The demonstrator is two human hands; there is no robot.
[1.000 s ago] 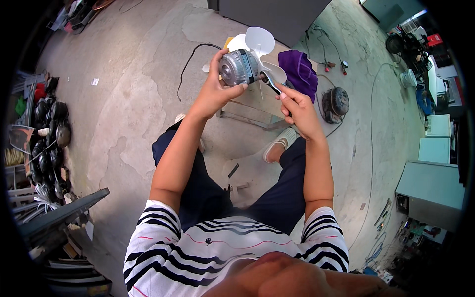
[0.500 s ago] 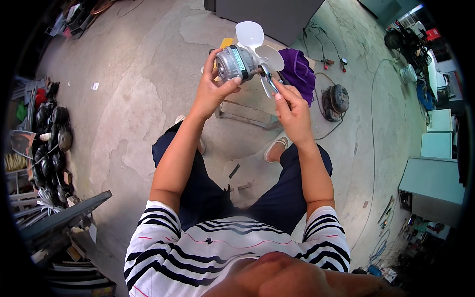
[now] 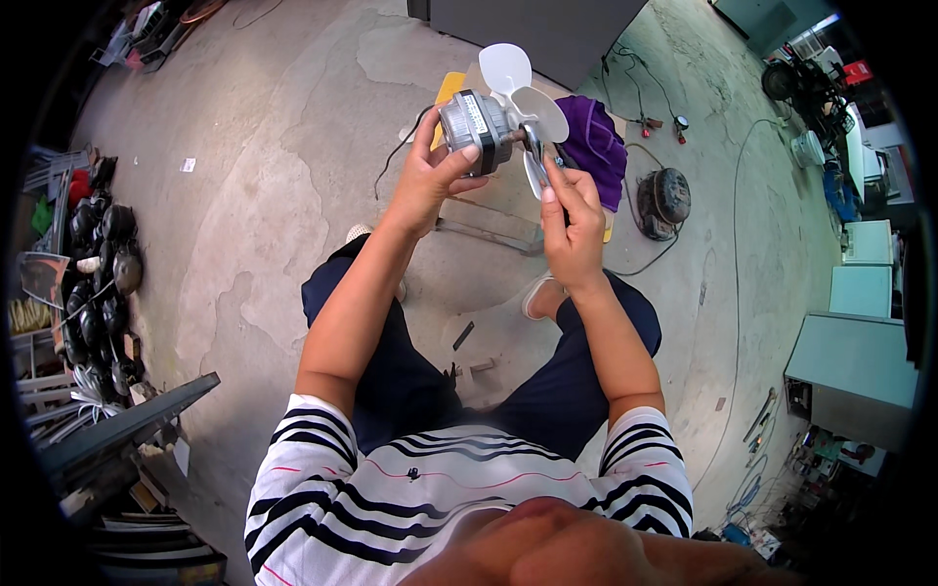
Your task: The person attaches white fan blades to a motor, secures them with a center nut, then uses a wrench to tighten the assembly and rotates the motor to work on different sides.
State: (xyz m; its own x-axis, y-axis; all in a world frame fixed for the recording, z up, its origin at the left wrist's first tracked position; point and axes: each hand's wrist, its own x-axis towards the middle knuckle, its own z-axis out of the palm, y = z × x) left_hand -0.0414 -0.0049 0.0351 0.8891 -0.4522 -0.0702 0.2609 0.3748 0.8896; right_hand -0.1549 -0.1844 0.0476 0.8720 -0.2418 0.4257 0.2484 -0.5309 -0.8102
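My left hand (image 3: 426,186) is wrapped round a small silver fan motor (image 3: 496,133) with a dark band and a pale label. On the motor's shaft sits a white fan blade (image 3: 539,109), one lobe pointing up and away. A black cord (image 3: 391,156) hangs from the motor's left side. My right hand (image 3: 573,220) pinches a slim metal tool that looks like a wrench (image 3: 534,146). Its head lies at the shaft, against the blade's hub. Fingers hide the tool's lower part, so its exact kind is unclear.
Under my hands stands a low wooden stool (image 3: 489,220), with a purple cloth (image 3: 592,146) and something yellow (image 3: 449,86) beyond. A round dark compressor (image 3: 664,200) sits on the concrete floor at right. A grey cabinet (image 3: 532,34) stands ahead; black compressors (image 3: 83,313) pile up at left.
The motor and fan have shifted slightly right and tilted, and the black cord now shows at the left. My right hand has moved slightly down, still gripping the tool.
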